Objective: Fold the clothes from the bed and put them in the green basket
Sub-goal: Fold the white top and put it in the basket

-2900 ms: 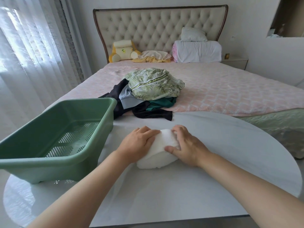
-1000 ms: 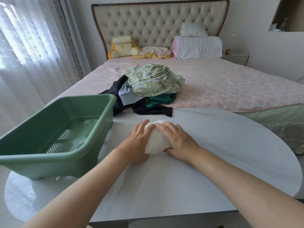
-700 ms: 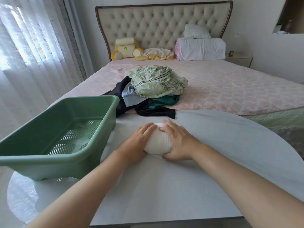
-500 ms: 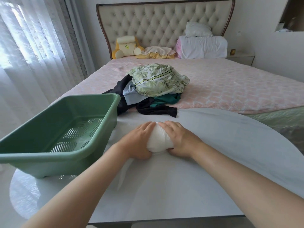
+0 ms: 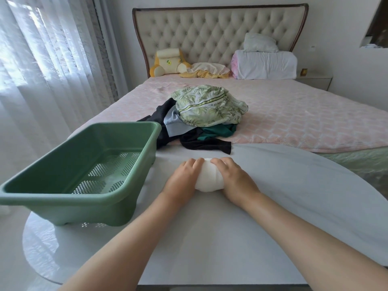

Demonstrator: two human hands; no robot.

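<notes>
I have my left grip (image 5: 183, 178) and right grip (image 5: 235, 179) curled round the white bundle (image 5: 210, 177), one on each side, fingers over its top. It sits on the counter (image 5: 210, 238), near the green basket (image 5: 109, 208) to its left. The pile (image 5: 207, 114) lies on the bed (image 5: 304, 122).

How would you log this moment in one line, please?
step: folding white garment on table | left hand: holds it | right hand: holds it | green basket: no clothes inside | unfolded pile: on bed
</notes>
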